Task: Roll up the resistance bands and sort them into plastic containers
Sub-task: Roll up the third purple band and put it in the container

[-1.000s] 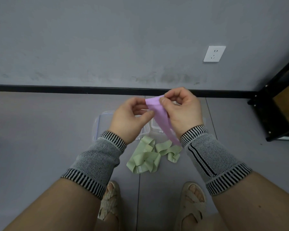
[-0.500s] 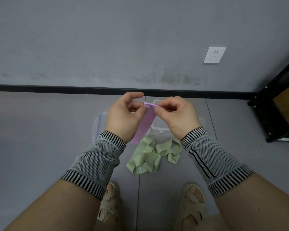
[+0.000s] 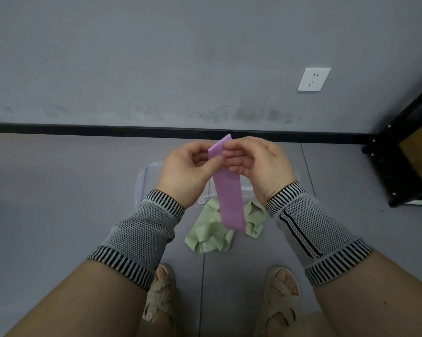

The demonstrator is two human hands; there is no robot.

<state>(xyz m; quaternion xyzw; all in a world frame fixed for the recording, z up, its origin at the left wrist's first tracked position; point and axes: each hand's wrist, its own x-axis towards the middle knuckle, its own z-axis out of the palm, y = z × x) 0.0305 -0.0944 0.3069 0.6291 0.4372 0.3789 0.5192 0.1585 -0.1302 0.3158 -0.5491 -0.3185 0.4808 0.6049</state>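
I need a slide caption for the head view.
Both hands pinch a purple band above green bands.

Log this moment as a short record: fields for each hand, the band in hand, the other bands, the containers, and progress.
left hand: pinches the purple band near its top end
right hand: grips the same end, fingers curled round it
purple band: held in the air, hanging flat, not yet rolled
green bands: loose heap on the floor, unrolled
plastic containers: clear, on the floor beyond the heap, mostly hidden by the hands; contents cannot be told
progress: no rolled band visible
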